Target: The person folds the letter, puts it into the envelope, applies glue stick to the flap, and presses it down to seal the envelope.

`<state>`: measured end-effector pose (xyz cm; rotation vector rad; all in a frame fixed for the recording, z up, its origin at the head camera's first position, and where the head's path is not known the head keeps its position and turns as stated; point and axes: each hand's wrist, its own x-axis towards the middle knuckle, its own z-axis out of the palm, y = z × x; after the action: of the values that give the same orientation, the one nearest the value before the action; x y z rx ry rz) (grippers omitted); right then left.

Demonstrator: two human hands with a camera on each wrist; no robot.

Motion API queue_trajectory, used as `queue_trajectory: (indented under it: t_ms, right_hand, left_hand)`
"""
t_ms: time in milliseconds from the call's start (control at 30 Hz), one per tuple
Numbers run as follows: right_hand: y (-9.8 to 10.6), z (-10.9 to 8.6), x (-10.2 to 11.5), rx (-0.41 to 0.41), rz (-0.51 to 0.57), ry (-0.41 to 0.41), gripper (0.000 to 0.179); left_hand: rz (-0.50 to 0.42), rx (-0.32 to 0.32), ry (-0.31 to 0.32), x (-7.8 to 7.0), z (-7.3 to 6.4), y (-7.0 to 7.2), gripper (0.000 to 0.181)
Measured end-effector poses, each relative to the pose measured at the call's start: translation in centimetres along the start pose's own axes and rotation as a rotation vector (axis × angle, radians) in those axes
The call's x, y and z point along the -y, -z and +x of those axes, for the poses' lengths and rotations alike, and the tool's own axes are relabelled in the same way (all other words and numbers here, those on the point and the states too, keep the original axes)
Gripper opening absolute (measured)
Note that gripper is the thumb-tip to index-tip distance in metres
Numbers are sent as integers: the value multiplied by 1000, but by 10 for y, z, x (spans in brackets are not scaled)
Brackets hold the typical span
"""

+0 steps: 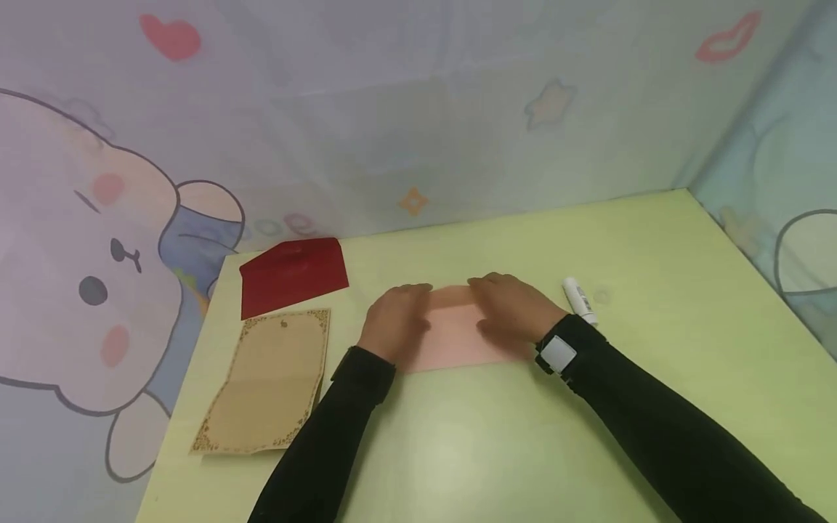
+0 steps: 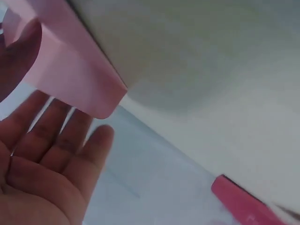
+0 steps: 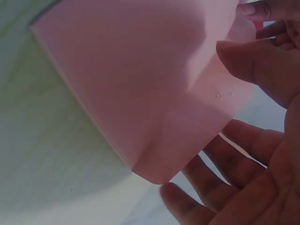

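Observation:
A pink envelope (image 1: 451, 334) lies between both hands on the table, its flap (image 3: 218, 101) at the far side. My left hand (image 1: 397, 319) holds its left end; in the left wrist view the thumb lies over the pink paper and the fingers (image 2: 61, 136) curve behind the flap's edge. At the other end my right hand (image 1: 513, 305) holds it likewise, thumb on the near face and fingers (image 3: 220, 159) behind the flap. Small wet-looking marks dot the flap in the right wrist view.
A red envelope (image 1: 294, 280) lies at the table's back left. In front of it is a creased tan letter sheet (image 1: 271, 385) with an ornate border. A white glue stick (image 1: 578, 299) lies beside the right wrist. A printed cloth (image 1: 392, 109) hangs behind the table (image 1: 471, 443).

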<state>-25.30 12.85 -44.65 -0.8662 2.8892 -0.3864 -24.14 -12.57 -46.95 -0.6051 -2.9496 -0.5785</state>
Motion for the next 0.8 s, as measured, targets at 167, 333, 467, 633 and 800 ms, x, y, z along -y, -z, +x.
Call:
queue_trajectory:
  t_ms: [167,333,467,633,800]
  right_hand:
    - [0,-13,13,-93,2,43,41]
    - [-11,-17,21,-33,59,119,38]
    - [-21,-21,21,5,24,180,45]
    - [-27,-27,21,30,-58,252,47]
    - [-26,-30,24,38,-77,206,46]
  left_hand:
    - [99,-92,-145,-6,-8,-4,31]
    - [210,-48,-164,-13,-14,-6,26]
    - [229,2,-203,-16,-18,-9,27]
    - [280,20,-274,-11,-20,-20,23]
    - [359,40,-277,-16,-23,-18,28]
